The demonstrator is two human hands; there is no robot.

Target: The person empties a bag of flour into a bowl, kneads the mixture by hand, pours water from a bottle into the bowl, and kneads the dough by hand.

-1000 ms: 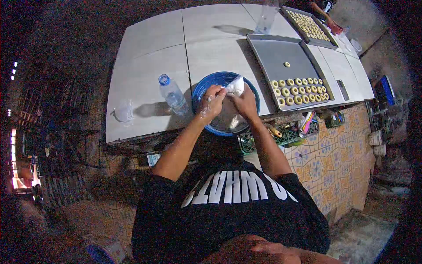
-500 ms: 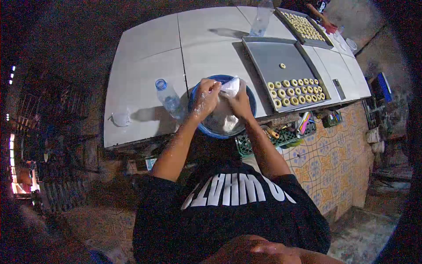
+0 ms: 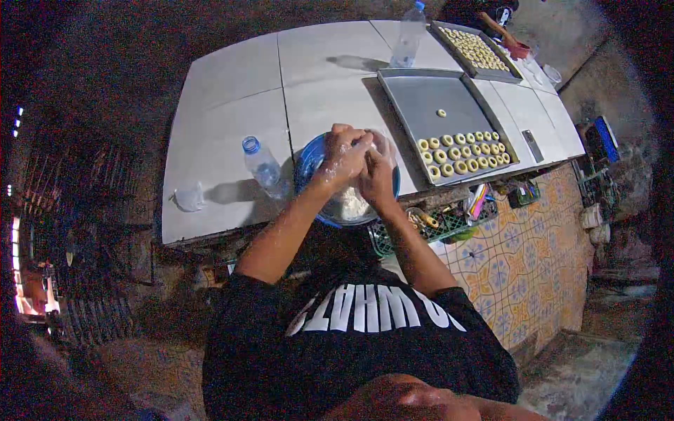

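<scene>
My left hand (image 3: 344, 158) and my right hand (image 3: 377, 170) are pressed together over a blue basin (image 3: 309, 158). Both look closed, with fingers curled against each other; whatever lies between them is hidden. White powder dusts my left hand and wrist. Below the hands, a heap of white flour-like powder (image 3: 352, 205) shows inside the basin. To the left of my left forearm stands an uncapped clear plastic bottle (image 3: 265, 168), partly filled. A small clear plastic bag (image 3: 189, 198) lies near the table's left edge.
Right of the basin, a metal tray (image 3: 439, 98) holds rows of small ring-shaped dough pieces (image 3: 460, 151). Behind it are a capped bottle (image 3: 408, 38) and another full tray (image 3: 477, 52), near another person's arm (image 3: 495, 27). A phone-like object (image 3: 533, 146) and a green crate (image 3: 449, 228) are at right.
The white plastic packet between my hands no longer shows plainly. My hands have closed together, and my right hand has turned inward against the left. The whole view has shifted slightly.
</scene>
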